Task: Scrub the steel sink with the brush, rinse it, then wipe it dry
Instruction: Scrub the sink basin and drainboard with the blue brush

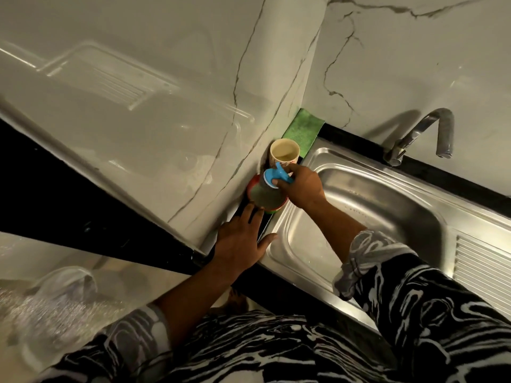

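Observation:
The steel sink (367, 205) fills the right half of the head view, its basin bare. At its left rim my right hand (302, 187) grips the blue handle of a round brush (269, 190) whose grey scrubbing pad presses into a small red bowl (252, 186) on the black counter edge. My left hand (240, 243) rests flat, fingers spread, on the counter at the sink's left corner, just below the bowl. A green cloth (302, 129) lies folded behind the sink's back left corner.
A cream cup (284, 153) with liquid stands against the wall between the cloth and the bowl. The tap (423, 134) arches over the sink's back edge. A ribbed drainboard (482, 268) lies to the right. Marble wall panels meet in the corner at left.

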